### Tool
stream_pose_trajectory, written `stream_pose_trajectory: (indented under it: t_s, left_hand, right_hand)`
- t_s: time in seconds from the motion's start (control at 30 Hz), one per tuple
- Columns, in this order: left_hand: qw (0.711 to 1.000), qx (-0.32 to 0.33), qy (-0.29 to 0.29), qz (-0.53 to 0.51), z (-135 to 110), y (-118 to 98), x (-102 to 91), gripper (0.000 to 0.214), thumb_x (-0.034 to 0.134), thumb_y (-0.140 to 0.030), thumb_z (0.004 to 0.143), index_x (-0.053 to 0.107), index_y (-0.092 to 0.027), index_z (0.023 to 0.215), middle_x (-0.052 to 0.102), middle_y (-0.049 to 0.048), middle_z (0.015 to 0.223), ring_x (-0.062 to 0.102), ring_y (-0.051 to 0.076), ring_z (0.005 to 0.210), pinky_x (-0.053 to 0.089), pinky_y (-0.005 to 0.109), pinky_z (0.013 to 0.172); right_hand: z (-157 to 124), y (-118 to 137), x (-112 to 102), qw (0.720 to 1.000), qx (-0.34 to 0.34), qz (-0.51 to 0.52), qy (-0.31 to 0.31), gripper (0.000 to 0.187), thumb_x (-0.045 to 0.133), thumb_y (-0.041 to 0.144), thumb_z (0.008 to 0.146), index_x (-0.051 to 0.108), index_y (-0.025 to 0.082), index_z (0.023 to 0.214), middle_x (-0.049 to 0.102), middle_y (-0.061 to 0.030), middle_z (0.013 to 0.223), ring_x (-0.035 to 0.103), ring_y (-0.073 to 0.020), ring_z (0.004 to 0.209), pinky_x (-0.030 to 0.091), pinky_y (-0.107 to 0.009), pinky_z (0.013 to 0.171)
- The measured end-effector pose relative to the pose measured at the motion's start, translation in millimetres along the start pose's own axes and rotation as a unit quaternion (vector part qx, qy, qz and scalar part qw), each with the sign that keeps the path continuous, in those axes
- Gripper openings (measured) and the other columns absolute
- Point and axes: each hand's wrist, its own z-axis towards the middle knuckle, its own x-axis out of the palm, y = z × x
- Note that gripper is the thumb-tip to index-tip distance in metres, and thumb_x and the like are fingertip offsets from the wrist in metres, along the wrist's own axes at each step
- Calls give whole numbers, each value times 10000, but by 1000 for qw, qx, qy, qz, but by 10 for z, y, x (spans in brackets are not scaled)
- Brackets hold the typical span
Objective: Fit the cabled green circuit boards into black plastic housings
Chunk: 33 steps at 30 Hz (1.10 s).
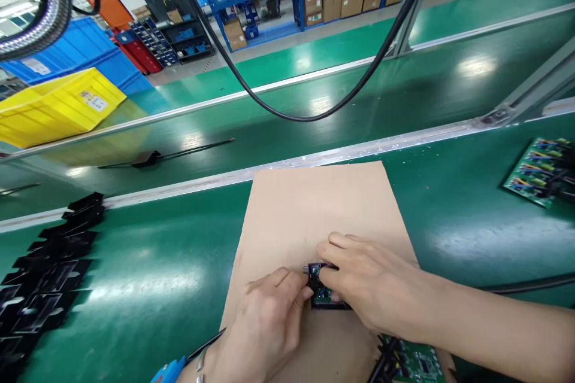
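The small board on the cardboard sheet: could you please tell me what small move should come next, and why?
Probably press the small board down evenly with the right hand, since it lies on the cardboard sheet with that hand closed over it while the left hand holds its left edge.

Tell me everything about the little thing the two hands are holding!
The little board is green with tiny parts on top, sitting in a dark frame. It lies flat on the brown cardboard sheet. The left hand holds its left edge; the right hand grips its right side, hiding much of it.
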Motion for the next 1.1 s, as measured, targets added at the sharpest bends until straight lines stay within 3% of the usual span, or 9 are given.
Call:
stream_pose_trajectory:
  t_s: [0.1,0.2,0.37,0.57,0.77,0.97,1.1]
  left_hand:
    - [999,3,-15,42,-24,15,40,222,367,-125,931,581,-182,958,618,40,755,589,173,636,455,289,572]
    - [988,38,-24,147,-47,7,43,267,344,-72,909,581,-158,998,606,46,731,571,181,604,456,305,552]
    - [933,87,8,350,-65,-97,103,330,377,-9,819,604,-100,1041,579,67,722,543,205,582,444,327,504]
    - [896,86,-76,429,-49,-221,249,203,486,-64,790,641,-94,917,558,58,688,518,184,573,442,293,490]
    - [915,113,-4,388,-78,-144,164,134,575,-72,755,638,-123,862,585,59,762,543,204,657,495,315,548]
    - [984,26,-19,177,-125,74,34,241,515,-115,900,582,-167,1126,597,50,933,566,212,834,537,396,754]
    - [997,46,-27,53,-133,75,-88,228,492,-135,917,548,-183,1132,584,55,1038,550,212,936,516,418,849]
  right_hand:
    - [5,-10,-2,1000,-3,-5,7,118,577,85,837,562,174,760,527,-26,862,427,-183,802,339,-331,649]
    - [3,-11,-4,1000,-12,-22,-3,135,560,93,846,552,178,742,522,-27,837,430,-195,814,340,-341,658]
    - [-1,60,-15,993,-61,-100,-26,72,534,112,851,590,157,846,521,-51,879,422,-213,825,350,-368,715]
    - [48,187,24,990,-86,-106,25,54,618,184,762,628,170,711,516,-69,802,413,-230,799,325,-390,679]
    - [146,266,-34,988,-70,-92,100,186,686,296,700,617,168,584,513,-72,774,423,-236,804,332,-421,682]
    - [-93,143,-143,999,30,18,6,202,461,147,884,653,162,946,536,-67,951,452,-213,918,379,-364,796]
    - [-163,73,-208,997,78,18,8,146,577,143,854,659,193,964,531,-59,962,464,-224,952,392,-346,798]
